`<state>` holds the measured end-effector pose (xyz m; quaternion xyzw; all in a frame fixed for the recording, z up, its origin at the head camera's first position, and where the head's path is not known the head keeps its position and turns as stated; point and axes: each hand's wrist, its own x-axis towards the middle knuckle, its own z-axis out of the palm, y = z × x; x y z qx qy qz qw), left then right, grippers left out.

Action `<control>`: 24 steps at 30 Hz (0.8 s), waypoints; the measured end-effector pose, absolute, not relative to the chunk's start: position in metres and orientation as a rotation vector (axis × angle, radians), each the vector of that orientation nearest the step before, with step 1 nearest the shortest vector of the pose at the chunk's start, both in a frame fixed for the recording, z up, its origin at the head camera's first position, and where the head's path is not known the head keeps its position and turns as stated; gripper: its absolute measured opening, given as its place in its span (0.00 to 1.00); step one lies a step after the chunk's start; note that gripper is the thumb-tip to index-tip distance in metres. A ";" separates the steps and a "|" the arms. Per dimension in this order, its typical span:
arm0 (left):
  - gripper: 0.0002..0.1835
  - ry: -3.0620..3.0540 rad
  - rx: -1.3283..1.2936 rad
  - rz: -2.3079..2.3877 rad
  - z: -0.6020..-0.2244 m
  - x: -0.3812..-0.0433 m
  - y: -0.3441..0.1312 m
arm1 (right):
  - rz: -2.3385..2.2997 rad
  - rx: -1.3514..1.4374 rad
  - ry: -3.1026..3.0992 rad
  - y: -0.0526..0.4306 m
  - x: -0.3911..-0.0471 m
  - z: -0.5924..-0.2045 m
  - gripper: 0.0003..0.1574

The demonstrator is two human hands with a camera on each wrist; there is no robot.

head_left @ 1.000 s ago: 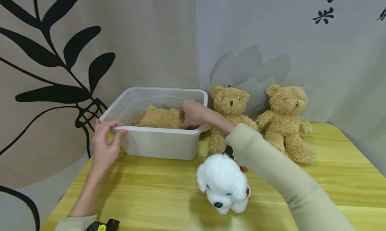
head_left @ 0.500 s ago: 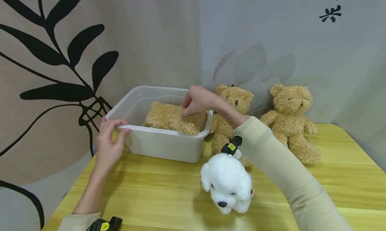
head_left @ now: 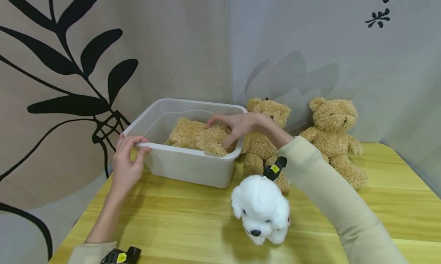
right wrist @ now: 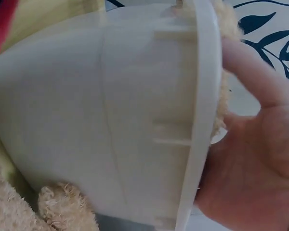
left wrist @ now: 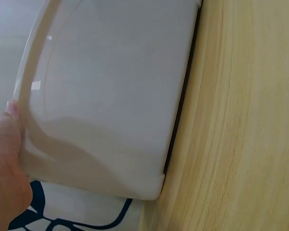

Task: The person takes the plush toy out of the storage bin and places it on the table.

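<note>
A white plastic box stands on the table, with a tan teddy bear lying inside it. At the box's front left corner, my left hand pinches the rim between thumb and fingers. Over the box's right side reaches my right hand, its thumb and fingers spread wide on the bear's fur. Some of its fingertips are hidden in the fur. The right wrist view has this hand beyond the rim, with a gap between its digits. Part of the bear is hidden behind the box's front wall.
Two more tan teddy bears sit right of the box, one close beside it, the other further right. A white plush dog stands in front on the wooden table. A printed curtain hangs behind.
My right hand rose with a pinch of the bear, whose end came up near the right rim. Now its fingers have spread and moved right. My left hand stays at the rim.
</note>
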<state>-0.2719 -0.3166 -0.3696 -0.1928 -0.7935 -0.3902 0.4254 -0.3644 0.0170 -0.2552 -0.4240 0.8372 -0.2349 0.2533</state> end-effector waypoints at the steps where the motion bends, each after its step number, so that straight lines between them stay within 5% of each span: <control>1: 0.10 -1.983 -0.483 -0.974 -0.370 -0.272 -0.317 | -0.648 -1.175 2.242 0.017 -0.365 -0.257 0.49; 24: 0.10 -1.964 -0.512 -0.974 -0.372 -0.276 -0.318 | -1.013 -1.417 2.366 0.035 -0.348 -0.256 0.48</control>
